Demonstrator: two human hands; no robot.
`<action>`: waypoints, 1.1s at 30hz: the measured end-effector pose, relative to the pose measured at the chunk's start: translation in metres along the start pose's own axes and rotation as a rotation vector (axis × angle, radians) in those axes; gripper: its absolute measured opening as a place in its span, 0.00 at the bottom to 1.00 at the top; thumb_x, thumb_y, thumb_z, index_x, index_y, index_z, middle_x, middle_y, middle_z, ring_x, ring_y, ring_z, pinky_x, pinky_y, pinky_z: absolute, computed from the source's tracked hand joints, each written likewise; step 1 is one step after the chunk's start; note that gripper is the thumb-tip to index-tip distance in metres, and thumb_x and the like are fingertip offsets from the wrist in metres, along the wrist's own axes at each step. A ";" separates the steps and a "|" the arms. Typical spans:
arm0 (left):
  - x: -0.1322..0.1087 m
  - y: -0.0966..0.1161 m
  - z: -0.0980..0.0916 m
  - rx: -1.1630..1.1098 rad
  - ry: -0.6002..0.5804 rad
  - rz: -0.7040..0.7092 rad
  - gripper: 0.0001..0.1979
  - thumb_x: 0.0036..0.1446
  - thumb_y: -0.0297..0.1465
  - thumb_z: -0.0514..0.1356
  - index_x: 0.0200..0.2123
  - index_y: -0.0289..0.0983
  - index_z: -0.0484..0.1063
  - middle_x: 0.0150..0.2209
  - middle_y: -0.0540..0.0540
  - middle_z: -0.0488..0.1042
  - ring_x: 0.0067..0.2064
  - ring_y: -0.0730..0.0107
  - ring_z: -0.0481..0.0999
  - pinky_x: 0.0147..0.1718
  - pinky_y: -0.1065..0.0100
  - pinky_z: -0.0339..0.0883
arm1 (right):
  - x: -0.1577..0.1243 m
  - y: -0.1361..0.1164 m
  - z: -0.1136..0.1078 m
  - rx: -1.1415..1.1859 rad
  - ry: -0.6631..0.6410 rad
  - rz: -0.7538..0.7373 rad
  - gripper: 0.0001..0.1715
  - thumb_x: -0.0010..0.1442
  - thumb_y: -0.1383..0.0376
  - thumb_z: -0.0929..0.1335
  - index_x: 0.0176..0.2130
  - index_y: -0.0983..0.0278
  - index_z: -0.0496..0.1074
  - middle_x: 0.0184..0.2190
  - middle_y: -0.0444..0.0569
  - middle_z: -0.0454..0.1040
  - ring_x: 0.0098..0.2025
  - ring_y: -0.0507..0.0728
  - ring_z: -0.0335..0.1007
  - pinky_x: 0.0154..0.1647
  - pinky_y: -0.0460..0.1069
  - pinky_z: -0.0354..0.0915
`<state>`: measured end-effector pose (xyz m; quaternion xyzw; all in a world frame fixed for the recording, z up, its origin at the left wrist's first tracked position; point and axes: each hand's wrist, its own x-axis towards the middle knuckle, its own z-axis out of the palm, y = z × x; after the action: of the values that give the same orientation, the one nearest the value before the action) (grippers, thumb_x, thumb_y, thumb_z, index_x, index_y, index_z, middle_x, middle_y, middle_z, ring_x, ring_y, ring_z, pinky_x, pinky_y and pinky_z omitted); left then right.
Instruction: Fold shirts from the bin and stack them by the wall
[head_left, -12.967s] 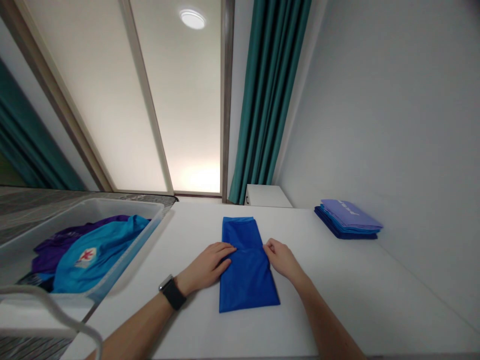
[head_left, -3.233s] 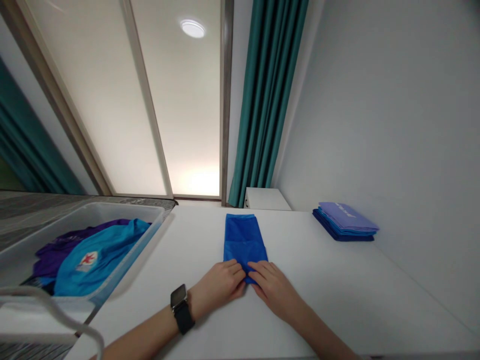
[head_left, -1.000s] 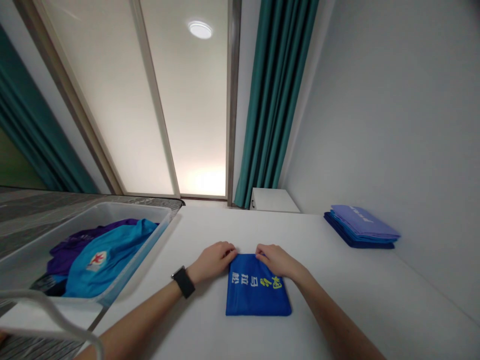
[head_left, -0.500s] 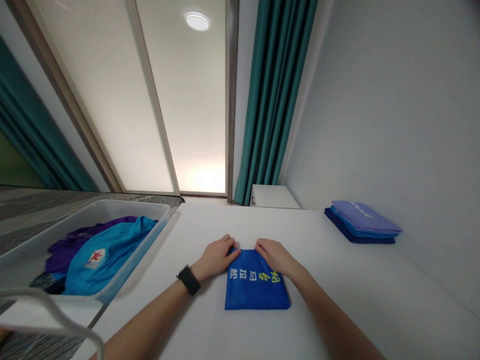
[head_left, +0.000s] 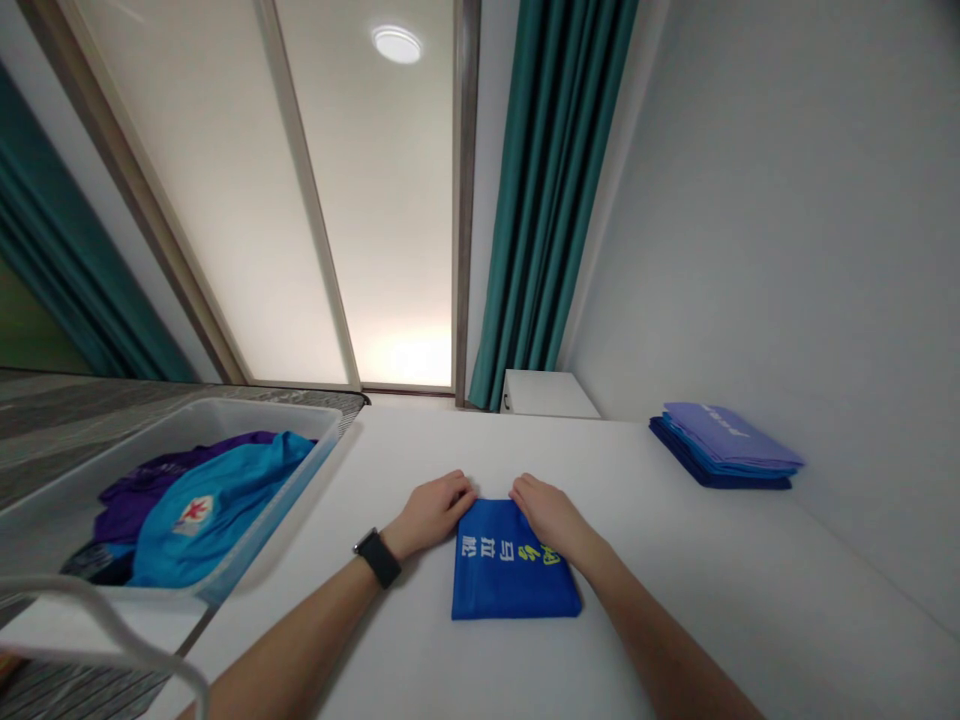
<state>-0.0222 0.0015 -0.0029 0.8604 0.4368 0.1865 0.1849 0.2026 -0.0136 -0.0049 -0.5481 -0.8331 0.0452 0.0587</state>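
Both the left hand [head_left: 431, 515] and the right hand [head_left: 553, 518] rest at the far edge of a folded blue garment [head_left: 516, 588]. On the left, the fingers are bent and held together, the thumb meeting the far left corner; on the right, they curl close together over the far edge, partly covering it. Whether either set pinches the cloth, I cannot tell. The folded blue garment lies flat on the white table [head_left: 420, 660], between the forearms, a dark-banded watch [head_left: 377, 558] to its left. Its edges look fairly straight, so I judge its folding nearly done, perhaps only the far edge wanting neatness. A row of white and yellow characters [head_left: 508, 551] runs side to side across it, seemingly upside down to the wearer. Its long axis appears to run left to right, though the slanted view leaves this uncertain. Well to its right and farther off, a neat stack of folded cloth [head_left: 727, 445] sits near the wall, apart from it. Well to its left, a white tub [head_left: 270, 512] holds a turquoise shirt [head_left: 225, 480] and purple cloth [head_left: 131, 505], both loose and unfolded.
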 end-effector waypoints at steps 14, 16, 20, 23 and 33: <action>-0.003 -0.009 -0.012 -0.189 -0.001 0.025 0.15 0.65 0.34 0.50 0.40 0.37 0.75 0.39 0.46 0.78 0.40 0.66 0.75 0.43 0.68 0.64 | 0.004 -0.002 -0.003 -0.014 -0.031 0.016 0.16 0.71 0.63 0.56 0.41 0.64 0.70 0.42 0.51 0.74 0.44 0.56 0.72 0.42 0.46 0.61; -0.006 -0.010 -0.020 -0.248 -0.044 0.017 0.15 0.64 0.33 0.50 0.41 0.37 0.75 0.38 0.47 0.79 0.38 0.67 0.75 0.41 0.69 0.65 | 0.004 -0.001 -0.001 -0.004 -0.023 0.015 0.17 0.71 0.63 0.56 0.41 0.63 0.70 0.42 0.50 0.74 0.44 0.56 0.72 0.42 0.46 0.61; -0.007 -0.004 -0.023 -0.233 -0.033 -0.041 0.17 0.64 0.37 0.50 0.34 0.36 0.75 0.33 0.47 0.77 0.35 0.67 0.73 0.37 0.69 0.64 | 0.005 0.000 0.001 -0.001 -0.020 0.024 0.16 0.71 0.62 0.56 0.41 0.63 0.70 0.42 0.50 0.74 0.44 0.55 0.72 0.43 0.46 0.61; -0.004 0.002 -0.014 -0.144 0.000 -0.061 0.17 0.63 0.40 0.51 0.31 0.36 0.74 0.32 0.46 0.75 0.34 0.66 0.72 0.34 0.68 0.62 | 0.006 -0.001 0.001 -0.025 -0.014 0.034 0.16 0.71 0.63 0.56 0.42 0.63 0.70 0.43 0.50 0.73 0.44 0.56 0.72 0.42 0.47 0.61; 0.000 -0.004 0.004 0.034 0.006 -0.044 0.14 0.66 0.37 0.50 0.33 0.37 0.70 0.33 0.46 0.75 0.36 0.65 0.73 0.36 0.68 0.62 | 0.007 -0.008 -0.003 -0.090 -0.058 0.054 0.17 0.71 0.63 0.55 0.43 0.63 0.69 0.44 0.51 0.74 0.43 0.57 0.73 0.38 0.47 0.61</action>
<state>-0.0229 0.0027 -0.0085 0.8529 0.4594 0.1776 0.1730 0.1933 -0.0106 -0.0001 -0.5710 -0.8205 0.0254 0.0086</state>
